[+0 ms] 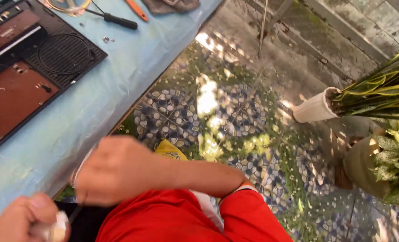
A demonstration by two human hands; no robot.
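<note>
Left hand (18, 217) at the bottom-left of the view, over the near edge of the light blue plastic-covered table (96, 103), fingers pinched on a small whitish object (58, 228); too blurred to say what it is. Right hand (118, 170) just beside it, off the table's near edge, curled into a loose fist; a thin dark strand (76, 213) runs from under it toward the left hand, but I cannot tell whether the fist actually grips it. Red sleeve (199, 219) fills the bottom centre.

On the table: dark brown and black flat electronic device with a round speaker grille (33, 62) at the far left corner, partly cropped. Black-handled screwdriver (114, 20) near the far edge, a few tiny silver screws (106, 40) just beside the device. Orange-handled tool (136, 9) and a grey cloth (170, 5) at the far edge.
</note>
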